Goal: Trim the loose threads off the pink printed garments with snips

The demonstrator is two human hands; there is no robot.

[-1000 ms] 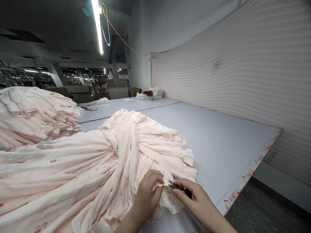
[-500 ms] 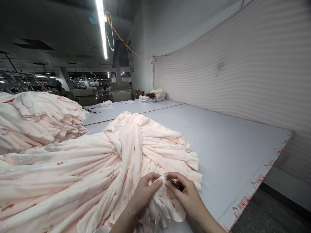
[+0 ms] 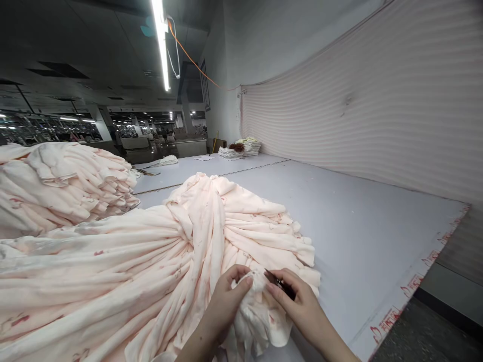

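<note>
A large bundle of pale pink printed cloth (image 3: 158, 271), gathered at its middle into folds, lies across the table in front of me. My left hand (image 3: 228, 296) pinches an edge of a pale pink cloth piece (image 3: 260, 311) between thumb and fingers at the bundle's near right side. Close beside it, my right hand (image 3: 298, 296) is closed around small dark thread snips (image 3: 277, 281), their pointed tip toward the cloth. The palm and fingers hide much of the snips, so I cannot tell whether the blades are apart.
Another heap of the pink cloth (image 3: 68, 186) sits at the left. The pale grey table (image 3: 370, 241) runs to the right, with red print along its edge. Folded white stacks (image 3: 231, 152) lie at the far end. A striped cloth sheet (image 3: 358, 110) hangs along the right wall.
My right hand has drawn slightly right, away from the left fingers, and more of the snips shows. The left hand keeps its pinch on the cloth. The whole view has shifted slightly.
</note>
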